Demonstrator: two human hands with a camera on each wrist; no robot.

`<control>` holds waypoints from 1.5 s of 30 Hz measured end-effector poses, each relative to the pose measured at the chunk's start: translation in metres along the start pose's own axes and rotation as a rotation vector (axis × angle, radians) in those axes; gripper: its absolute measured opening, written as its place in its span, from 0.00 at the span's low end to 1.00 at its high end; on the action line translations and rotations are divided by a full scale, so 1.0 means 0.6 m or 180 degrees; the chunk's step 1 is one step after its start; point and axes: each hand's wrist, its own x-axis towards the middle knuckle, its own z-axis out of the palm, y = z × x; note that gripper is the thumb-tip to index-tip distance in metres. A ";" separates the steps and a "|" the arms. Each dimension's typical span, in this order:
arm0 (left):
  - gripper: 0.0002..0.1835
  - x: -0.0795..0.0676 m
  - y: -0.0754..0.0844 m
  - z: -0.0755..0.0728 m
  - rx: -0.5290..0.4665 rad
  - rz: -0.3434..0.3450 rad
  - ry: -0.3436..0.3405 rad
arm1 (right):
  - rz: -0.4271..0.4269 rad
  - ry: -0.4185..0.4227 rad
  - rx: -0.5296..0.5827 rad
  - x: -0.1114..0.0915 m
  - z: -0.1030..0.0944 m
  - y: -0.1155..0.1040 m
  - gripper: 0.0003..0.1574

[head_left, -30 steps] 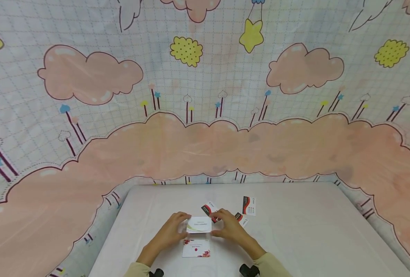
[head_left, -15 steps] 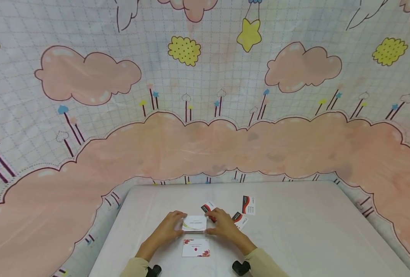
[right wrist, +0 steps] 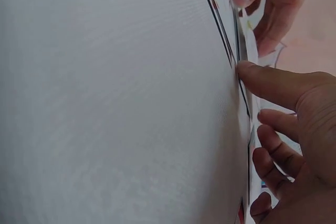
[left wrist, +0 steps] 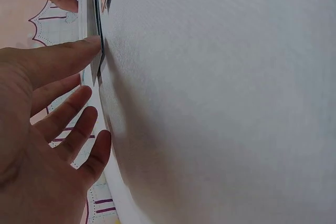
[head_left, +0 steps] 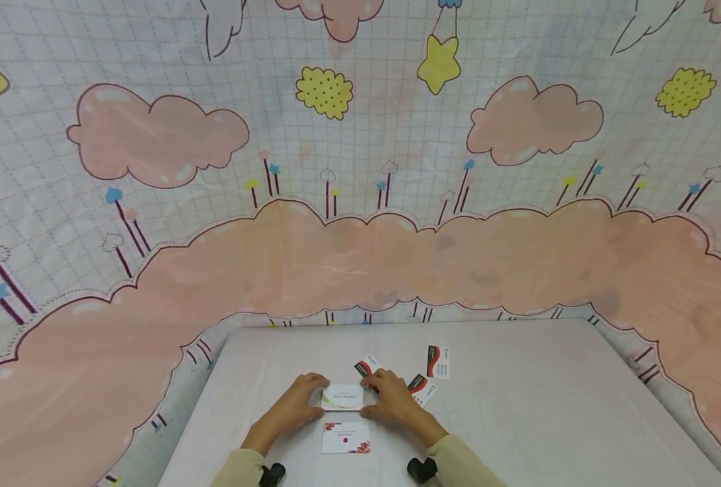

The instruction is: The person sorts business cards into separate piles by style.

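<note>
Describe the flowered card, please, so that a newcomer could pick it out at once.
On the white table, find the left hand and the right hand, which hold a white card by its sides. In the head view, the flowered card lies just below that one. Unlike the red-and-black cards beyond, it has red flower-like prints in opposite corners.

We mark middle card (head_left: 343, 397) between left hand (head_left: 295, 404) and right hand (head_left: 393, 400); on table (head_left: 531, 406), front card (head_left: 345, 438) before it, back card (head_left: 365, 365) behind right hand, two cards (head_left: 442, 363) farther right.
</note>
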 end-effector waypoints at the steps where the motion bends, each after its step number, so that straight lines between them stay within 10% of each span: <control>1: 0.28 0.001 -0.001 0.001 0.0007 -0.0003 -0.0007 | -0.0001 -0.0002 -0.0017 -0.001 0.001 0.000 0.33; 30: 0.31 -0.006 -0.001 0.009 -0.0156 -0.0130 0.0004 | 0.0008 -0.0055 -0.0134 -0.013 -0.003 0.004 0.33; 45: 0.25 -0.021 0.035 -0.005 -0.0227 -0.0147 0.0621 | -0.0119 0.0556 0.0383 -0.058 -0.054 0.001 0.26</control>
